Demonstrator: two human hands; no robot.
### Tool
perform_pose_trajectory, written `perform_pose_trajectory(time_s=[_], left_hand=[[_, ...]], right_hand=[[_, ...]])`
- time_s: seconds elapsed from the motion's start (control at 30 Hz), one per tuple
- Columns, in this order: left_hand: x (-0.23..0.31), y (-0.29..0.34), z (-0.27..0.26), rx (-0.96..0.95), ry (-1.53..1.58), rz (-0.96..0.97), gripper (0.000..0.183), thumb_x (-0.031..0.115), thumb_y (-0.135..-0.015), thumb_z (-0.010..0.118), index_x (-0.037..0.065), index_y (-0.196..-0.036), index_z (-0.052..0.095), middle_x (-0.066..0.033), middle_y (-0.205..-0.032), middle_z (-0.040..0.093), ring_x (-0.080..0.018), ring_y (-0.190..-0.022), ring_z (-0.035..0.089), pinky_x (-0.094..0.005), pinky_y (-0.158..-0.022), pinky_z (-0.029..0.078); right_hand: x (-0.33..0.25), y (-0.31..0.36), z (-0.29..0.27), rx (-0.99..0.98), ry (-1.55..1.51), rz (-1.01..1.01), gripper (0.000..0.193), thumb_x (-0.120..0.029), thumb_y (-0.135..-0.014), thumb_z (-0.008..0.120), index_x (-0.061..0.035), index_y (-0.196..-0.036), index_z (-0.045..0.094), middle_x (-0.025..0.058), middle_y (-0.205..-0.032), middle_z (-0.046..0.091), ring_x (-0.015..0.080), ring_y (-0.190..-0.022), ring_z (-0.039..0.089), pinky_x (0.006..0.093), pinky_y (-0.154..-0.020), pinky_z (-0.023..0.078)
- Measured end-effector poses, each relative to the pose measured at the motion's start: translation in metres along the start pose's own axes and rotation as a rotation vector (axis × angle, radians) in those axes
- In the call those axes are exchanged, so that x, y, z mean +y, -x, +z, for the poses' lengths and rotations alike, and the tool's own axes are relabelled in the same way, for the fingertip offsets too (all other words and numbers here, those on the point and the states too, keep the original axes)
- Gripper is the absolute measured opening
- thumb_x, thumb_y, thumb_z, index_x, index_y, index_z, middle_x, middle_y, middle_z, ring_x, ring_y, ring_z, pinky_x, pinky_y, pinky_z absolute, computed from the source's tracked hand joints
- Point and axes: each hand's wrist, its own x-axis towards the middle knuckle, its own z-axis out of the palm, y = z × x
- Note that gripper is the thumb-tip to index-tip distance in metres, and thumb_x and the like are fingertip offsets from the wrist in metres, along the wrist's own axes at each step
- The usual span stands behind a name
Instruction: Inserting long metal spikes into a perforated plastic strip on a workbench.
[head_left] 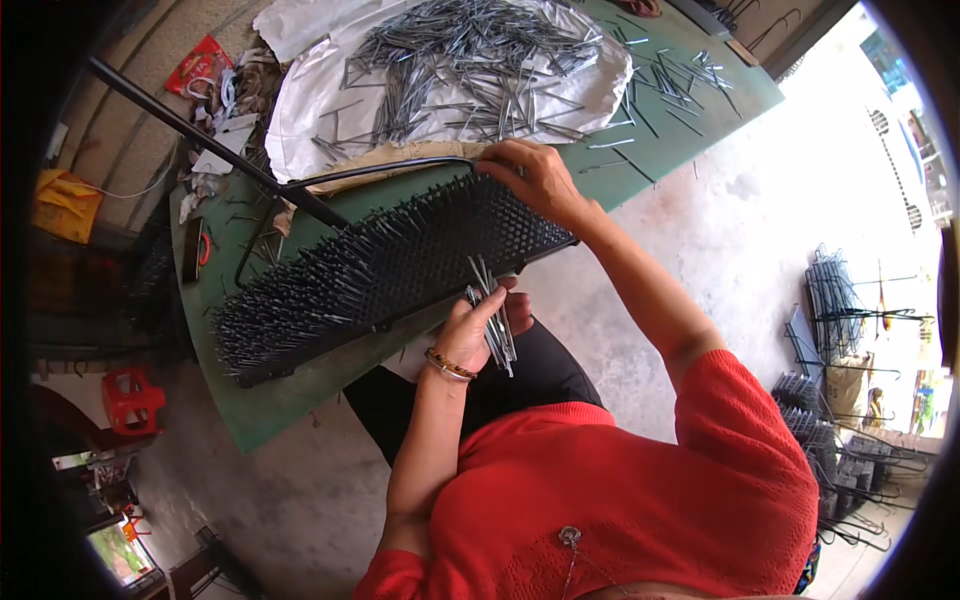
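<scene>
My left hand (470, 330) is closed around a small bundle of thin metal rods (502, 345), just in front of the near edge of a black perforated rack (400, 268). The rack lies slantwise on the green table, with dark rods standing densely in its left part and along its far side. Bare holes show toward the middle and right. At the rack's far right corner is my right hand (535, 182), fingers bent and drawn together beside the end of a black metal bar (400, 162). Whatever those fingertips pinch is hidden.
Behind the rack, white sheeting (300, 105) bears a large heap of loose rods (480, 40). More rods lie scattered on the green table (700, 140). Scissors with an orange handle (205, 248) are at the left edge. A red stool (132, 400) and wire racks (838, 300) stand on the floor.
</scene>
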Motion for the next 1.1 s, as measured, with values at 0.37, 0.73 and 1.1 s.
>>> perform_pose_trajectory(time_s=[0.37,0.73,1.1], left_hand=[[-0.001,0.0,-0.004,-0.011,-0.017,0.06,0.022,0.016,-0.093,0.052,0.002,-0.11,0.055,-0.0159,-0.1,0.065,-0.0239,-0.089,0.065,-0.0379,-0.079,0.055],[0.007,0.006,0.008,-0.056,0.01,-0.008,0.028,0.023,-0.095,0.05,0.007,-0.119,0.053,-0.0125,-0.103,0.064,-0.02,-0.09,0.064,-0.0332,-0.075,0.053],[0.013,0.008,0.017,-0.112,-0.188,0.143,0.027,0.024,-0.096,0.049,0.006,-0.115,0.054,-0.0092,-0.095,0.065,-0.0102,-0.074,0.06,-0.0232,-0.06,0.048]], right_hand=[[0.016,0.008,0.013,-0.011,0.164,-0.102,0.02,-0.014,-0.082,0.064,-0.006,-0.1,0.065,0.0096,-0.093,0.064,0.0275,-0.084,0.061,0.0349,-0.072,0.048],[0.015,0.025,0.022,-0.042,0.379,-0.151,0.034,-0.01,-0.084,0.058,-0.0109,-0.117,0.059,0.0053,-0.117,0.06,0.0259,-0.111,0.051,0.0394,-0.093,0.036],[-0.044,0.048,0.007,-0.437,-0.466,0.645,0.034,-0.032,-0.086,0.066,0.0014,-0.088,0.068,0.0058,-0.067,0.064,0.0085,-0.052,0.054,0.0246,-0.048,0.042]])
